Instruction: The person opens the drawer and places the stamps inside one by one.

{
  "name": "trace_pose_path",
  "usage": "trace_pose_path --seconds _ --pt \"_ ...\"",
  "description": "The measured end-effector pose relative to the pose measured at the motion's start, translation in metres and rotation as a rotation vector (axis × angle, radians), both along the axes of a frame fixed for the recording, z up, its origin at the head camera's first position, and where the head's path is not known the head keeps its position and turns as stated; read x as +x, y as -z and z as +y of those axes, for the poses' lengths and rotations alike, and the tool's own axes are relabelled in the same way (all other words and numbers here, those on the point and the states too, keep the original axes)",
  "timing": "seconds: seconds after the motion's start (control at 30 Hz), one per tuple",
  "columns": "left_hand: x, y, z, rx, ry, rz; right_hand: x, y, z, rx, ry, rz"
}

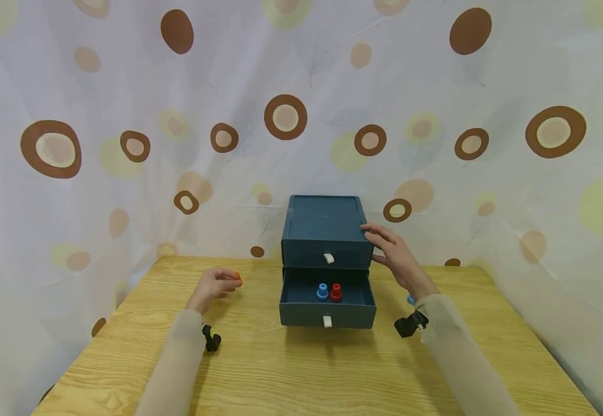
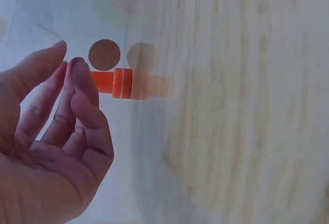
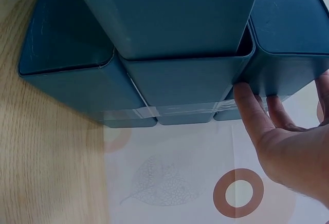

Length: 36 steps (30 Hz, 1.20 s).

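Observation:
A dark blue drawer cabinet (image 1: 326,218) stands at the back of the table, with a drawer (image 1: 327,315) below the top one pulled out. Inside that drawer are a light blue peg-like piece (image 1: 323,292) and a red one (image 1: 336,292), side by side. My right hand (image 1: 392,254) rests against the cabinet's upper right side, fingers extended. Left of the cabinet, my left hand (image 1: 214,287) is beside an orange peg-like piece (image 2: 122,83) that stands on the table. In the left wrist view its fingers are loosely bent, with the thumb apart from them, and partly overlap the piece.
Another blue piece (image 1: 411,300) shows on the table, mostly hidden behind the right wrist. White tabs (image 1: 329,258) mark the drawer fronts. A patterned curtain (image 1: 249,69) hangs behind and beside the wooden table (image 1: 260,375). The pulled-out drawer juts over the tabletop.

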State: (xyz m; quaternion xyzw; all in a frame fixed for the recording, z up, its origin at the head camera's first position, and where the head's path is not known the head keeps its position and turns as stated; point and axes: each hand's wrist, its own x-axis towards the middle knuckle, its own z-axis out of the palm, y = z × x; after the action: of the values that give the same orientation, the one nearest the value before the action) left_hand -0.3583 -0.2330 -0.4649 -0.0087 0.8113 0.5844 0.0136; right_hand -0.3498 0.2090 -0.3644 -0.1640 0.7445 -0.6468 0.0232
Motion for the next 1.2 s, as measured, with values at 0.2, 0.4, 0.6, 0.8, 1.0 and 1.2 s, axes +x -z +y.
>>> trace_pose_path --seconds 0.2,0.4,0.6,0.8,1.0,1.2 --pt "-0.007 0.004 -0.001 0.073 -0.098 -0.039 -0.001 -0.004 0.000 -0.007 -0.001 0.006" --pt "-0.012 0.004 -0.001 0.141 -0.115 -0.039 0.000 -0.006 0.002 -0.007 0.001 0.009" --pt "-0.012 0.004 -0.003 0.178 -0.146 -0.048 0.000 -0.007 0.000 0.005 -0.003 0.004" --pt "-0.011 0.007 -0.004 0.201 -0.165 -0.052 0.000 -0.006 0.000 0.010 -0.001 -0.003" --pt "-0.012 0.009 -0.004 0.192 -0.171 -0.067 0.001 -0.004 0.000 0.009 -0.007 -0.006" --pt "-0.017 0.013 -0.004 0.146 -0.135 -0.081 0.002 -0.002 -0.001 0.004 -0.010 -0.007"
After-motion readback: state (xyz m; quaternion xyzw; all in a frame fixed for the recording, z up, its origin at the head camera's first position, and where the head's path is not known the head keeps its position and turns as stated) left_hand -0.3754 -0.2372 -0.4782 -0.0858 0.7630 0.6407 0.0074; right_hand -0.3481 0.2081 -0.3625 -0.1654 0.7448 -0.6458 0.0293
